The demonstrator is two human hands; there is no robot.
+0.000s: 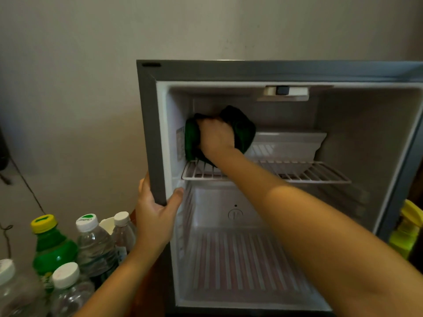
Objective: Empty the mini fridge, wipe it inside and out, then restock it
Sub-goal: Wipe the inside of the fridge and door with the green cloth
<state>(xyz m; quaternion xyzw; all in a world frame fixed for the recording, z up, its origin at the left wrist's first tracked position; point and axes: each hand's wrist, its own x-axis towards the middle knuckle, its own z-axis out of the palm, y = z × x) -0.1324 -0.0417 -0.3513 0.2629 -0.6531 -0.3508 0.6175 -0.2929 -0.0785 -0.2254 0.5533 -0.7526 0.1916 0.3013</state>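
The grey mini fridge [263, 70] stands open, its white inside bare of food. My right hand [215, 136] reaches into the upper compartment and grips a dark green cloth [243, 131], pressing it against the upper left inner wall. My left hand [156, 209] grips the fridge's left front edge, thumb inside the frame. A white wire shelf [320, 173] sits mid-height, with a white plastic tray [288, 143] above it at the back.
Several bottles stand on the floor at lower left: a green soda bottle [51, 245] with a yellow cap and clear water bottles [96, 243] with white caps. A yellow-green object [407, 234] shows past the fridge's right edge. A plain wall is behind.
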